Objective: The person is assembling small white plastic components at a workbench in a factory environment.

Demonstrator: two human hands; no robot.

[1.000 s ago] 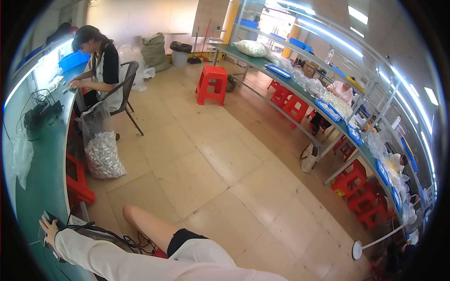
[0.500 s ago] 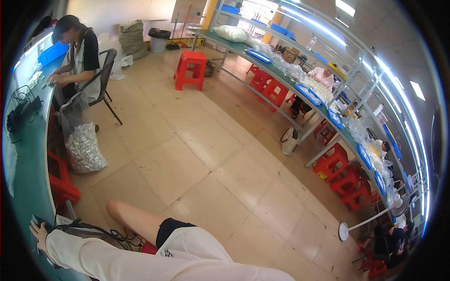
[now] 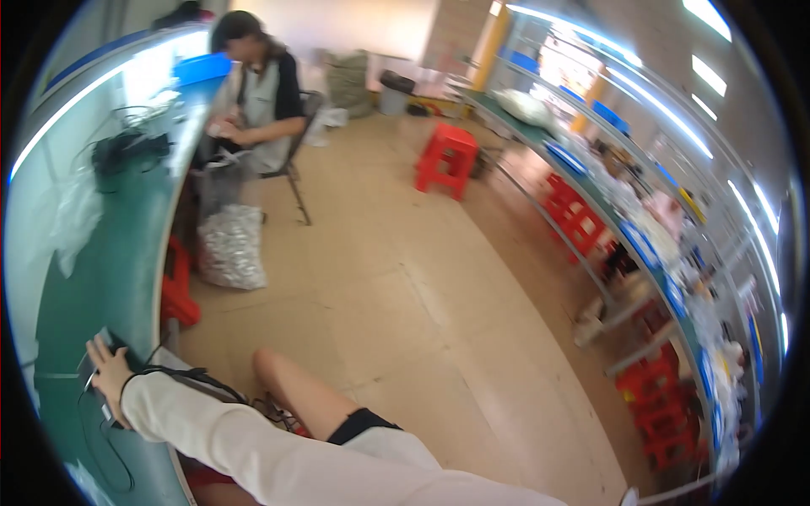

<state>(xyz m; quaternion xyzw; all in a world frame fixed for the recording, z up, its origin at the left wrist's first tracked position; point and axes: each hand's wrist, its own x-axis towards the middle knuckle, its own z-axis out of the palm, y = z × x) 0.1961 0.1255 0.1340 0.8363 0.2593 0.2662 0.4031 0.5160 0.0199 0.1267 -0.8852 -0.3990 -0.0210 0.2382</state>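
My right hand (image 3: 110, 378) reaches to the edge of the green worktable on the left, its arm in a cream sleeve (image 3: 211, 426). The fingers are spread and lie over a small dark, flat-sided object (image 3: 94, 356), largely covered by the hand, so its kind cannot be made out. A thin black cord (image 3: 125, 468) loops down across the tabletop beside it. My left hand is out of view.
The green worktable (image 3: 93, 278) bears a plastic bag (image 3: 74, 215) and tangled black cables (image 3: 131, 152). Ahead sits a person (image 3: 266, 110) beside a clear sack of white pieces (image 3: 229, 249). A red stool (image 3: 447, 160) stands on the floor; a long loaded table (image 3: 620, 202) runs along the right.
The view has swung left, so the room has shifted rightward in it and more of the worktable shows. My right hand remains at the dark object, fingers spread.
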